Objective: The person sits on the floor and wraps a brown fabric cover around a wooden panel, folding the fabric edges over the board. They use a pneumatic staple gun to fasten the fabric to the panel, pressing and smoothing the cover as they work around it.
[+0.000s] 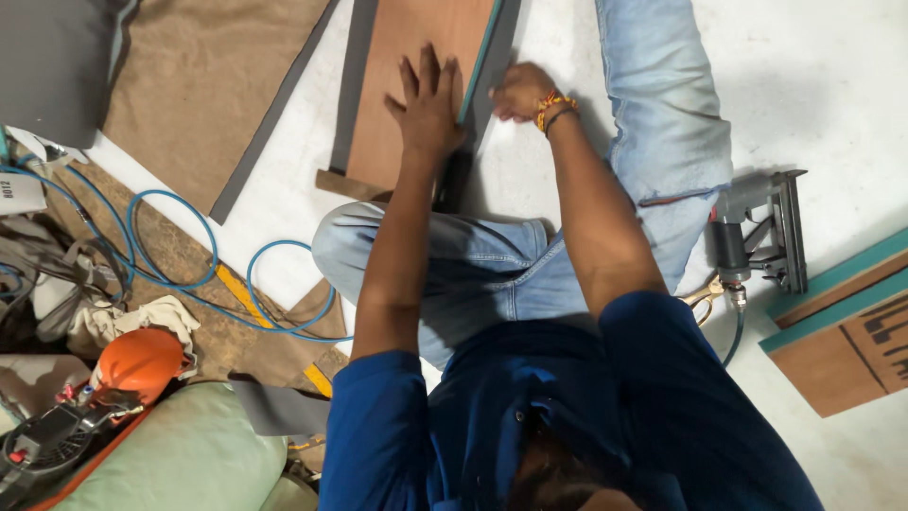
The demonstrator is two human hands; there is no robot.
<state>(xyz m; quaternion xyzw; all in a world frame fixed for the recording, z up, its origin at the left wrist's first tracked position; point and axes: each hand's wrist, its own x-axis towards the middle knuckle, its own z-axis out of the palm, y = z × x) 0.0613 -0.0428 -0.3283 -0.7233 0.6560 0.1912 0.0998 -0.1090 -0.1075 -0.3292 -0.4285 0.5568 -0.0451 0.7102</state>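
A brown plywood board (416, 66) with a teal edge strip lies flat on the pale floor (813, 85), near the floor's far edge in the head view, running away from the person between their spread legs. The left hand (427, 104) rests flat on the board's near end, fingers spread open, beside its right-hand teal edge. The right hand (518, 92), with a beaded wristband, is curled closed just off that same edge; what it grips cannot be told. A grey pneumatic nail gun (757, 232) lies on the floor well to the right. A coiled blue air hose (170, 274) lies to the left, with an orange power tool (137, 364) towards the near left corner.
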